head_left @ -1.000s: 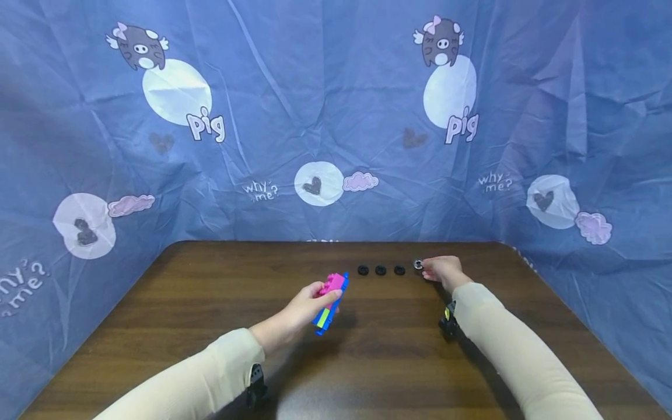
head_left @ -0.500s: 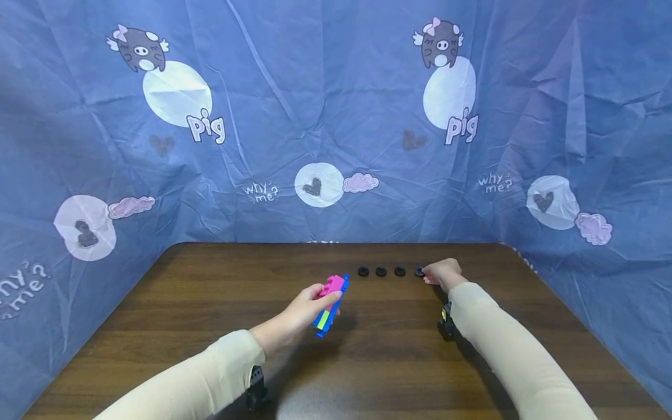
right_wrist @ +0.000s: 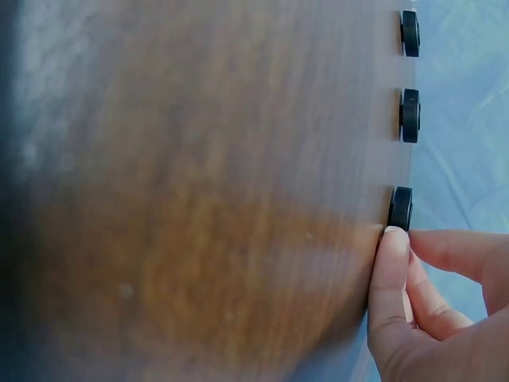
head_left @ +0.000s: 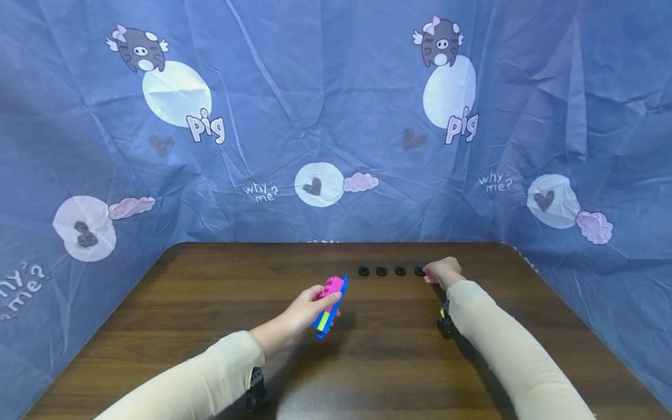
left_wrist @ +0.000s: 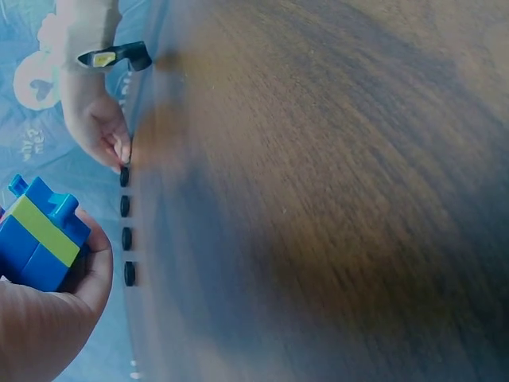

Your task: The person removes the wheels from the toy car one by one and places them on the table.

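Observation:
My left hand holds a toy block build of pink, blue and lime bricks above the table. In the left wrist view the build's blue end with a lime stripe shows, with fingers curled round it. Toward the table's back, my right hand pinches the edge of a small black wheel, the rightmost in a row. The right wrist view shows thumb and forefinger at that wheel's near edge, the wheel lying flat on the table.
Several black wheels, such as the leftmost one, lie spaced in a row along the back of the brown wooden table. A blue printed curtain hangs behind the table and at both sides.
The right hand has lowered the rightmost wheel from a tilted position, its grey face showing, to flat on the table in line with the others. The left hand stays nearly still.

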A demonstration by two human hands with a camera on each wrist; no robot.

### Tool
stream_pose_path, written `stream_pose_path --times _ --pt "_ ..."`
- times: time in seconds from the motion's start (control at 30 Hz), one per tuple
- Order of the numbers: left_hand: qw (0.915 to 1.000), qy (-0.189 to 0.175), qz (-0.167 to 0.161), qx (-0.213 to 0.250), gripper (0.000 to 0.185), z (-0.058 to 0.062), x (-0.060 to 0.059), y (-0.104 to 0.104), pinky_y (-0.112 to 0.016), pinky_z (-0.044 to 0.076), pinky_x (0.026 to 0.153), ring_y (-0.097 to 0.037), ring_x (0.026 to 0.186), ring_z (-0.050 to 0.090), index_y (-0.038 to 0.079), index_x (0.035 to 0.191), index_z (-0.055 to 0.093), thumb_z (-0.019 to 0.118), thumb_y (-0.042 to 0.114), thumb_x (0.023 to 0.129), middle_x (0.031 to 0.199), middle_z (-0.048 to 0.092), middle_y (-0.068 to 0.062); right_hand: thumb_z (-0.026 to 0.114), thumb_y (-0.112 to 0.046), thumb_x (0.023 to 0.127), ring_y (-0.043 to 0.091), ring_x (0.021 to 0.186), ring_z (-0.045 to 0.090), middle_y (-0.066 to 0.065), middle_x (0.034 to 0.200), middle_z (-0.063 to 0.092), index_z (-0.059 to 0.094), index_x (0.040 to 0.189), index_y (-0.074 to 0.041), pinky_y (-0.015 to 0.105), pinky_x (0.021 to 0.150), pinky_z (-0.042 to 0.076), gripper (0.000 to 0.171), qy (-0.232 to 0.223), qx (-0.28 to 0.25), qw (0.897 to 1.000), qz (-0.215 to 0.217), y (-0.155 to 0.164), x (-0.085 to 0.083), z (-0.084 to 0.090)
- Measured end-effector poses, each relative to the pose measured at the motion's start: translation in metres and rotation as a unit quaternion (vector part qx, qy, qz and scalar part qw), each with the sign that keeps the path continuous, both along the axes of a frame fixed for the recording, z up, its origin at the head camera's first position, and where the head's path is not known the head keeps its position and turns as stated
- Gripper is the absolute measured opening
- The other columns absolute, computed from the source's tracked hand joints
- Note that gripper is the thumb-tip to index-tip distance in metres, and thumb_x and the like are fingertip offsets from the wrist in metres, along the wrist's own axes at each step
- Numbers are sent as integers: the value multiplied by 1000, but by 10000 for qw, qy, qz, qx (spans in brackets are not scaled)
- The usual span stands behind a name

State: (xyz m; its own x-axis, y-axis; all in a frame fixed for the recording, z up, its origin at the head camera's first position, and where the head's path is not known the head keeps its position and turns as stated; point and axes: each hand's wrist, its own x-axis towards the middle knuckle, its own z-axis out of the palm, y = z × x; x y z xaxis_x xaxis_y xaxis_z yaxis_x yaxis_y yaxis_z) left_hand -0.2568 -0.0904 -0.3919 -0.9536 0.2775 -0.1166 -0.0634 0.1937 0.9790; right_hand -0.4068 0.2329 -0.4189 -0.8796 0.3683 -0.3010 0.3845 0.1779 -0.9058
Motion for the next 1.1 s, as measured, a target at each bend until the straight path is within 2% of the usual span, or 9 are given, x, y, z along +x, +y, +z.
stream_pose_path --times 0.2,0.4,0.53,0.7,0.8,0.97,1.1 --pt "9999 -68 -1 108 42 -1 0 3 -28 55 67 -22 78 65 -4 116 51 55 34 99 105 65 -27 63 8 81 6 42 58 3 53 59 47 125 19 21 52 55 48 17 58 9999 97 1 5 2" --pt "9999 -12 142 9 40 1 0 6 -27 53 66 -23 83 65 -3 114 54 56 33 98 105 65 -25 61 3 85 6 44 57 4 59 61 52 121 18 21 51 54 40 43 41 9996 279 0 11 6" --pt "9998 23 208 57 36 1 0 8 -25 51 66 -23 85 64 -2 110 55 57 32 97 101 66 -21 60 3 84 8 46 59 6 61 62 56 113 16 23 53 55 32 70 130 9995 285 0 15 10" --pt "9997 152 61 195 35 -1 -2 9 -24 50 64 -19 79 64 -2 109 57 59 30 97 96 68 -19 59 5 82 9 47 59 5 60 61 58 98 10 26 55 57 17 48 198 9991 370 2 20 15" --pt "9995 263 34 159 35 -1 -2 8 -25 50 62 -17 74 65 -2 107 59 63 31 94 93 70 -21 59 5 82 9 49 60 5 62 62 58 98 10 26 57 57 17 92 115 9985 529 3 21 19" --pt "9973 582 450 -1 31 -1 -4 12 -25 47 59 -15 67 62 1 93 63 70 31 88 79 70 -12 59 2 87 9 54 62 5 66 63 56 114 14 25 61 58 31 162 -5 9969 765 -1 27 28" --pt "9954 723 614 -146 28 -1 -7 14 -25 43 57 -13 64 53 3 89 62 71 29 87 72 58 -1 58 2 88 8 54 61 4 64 62 56 108 12 24 61 57 22 193 -253 9935 1089 -8 35 36"
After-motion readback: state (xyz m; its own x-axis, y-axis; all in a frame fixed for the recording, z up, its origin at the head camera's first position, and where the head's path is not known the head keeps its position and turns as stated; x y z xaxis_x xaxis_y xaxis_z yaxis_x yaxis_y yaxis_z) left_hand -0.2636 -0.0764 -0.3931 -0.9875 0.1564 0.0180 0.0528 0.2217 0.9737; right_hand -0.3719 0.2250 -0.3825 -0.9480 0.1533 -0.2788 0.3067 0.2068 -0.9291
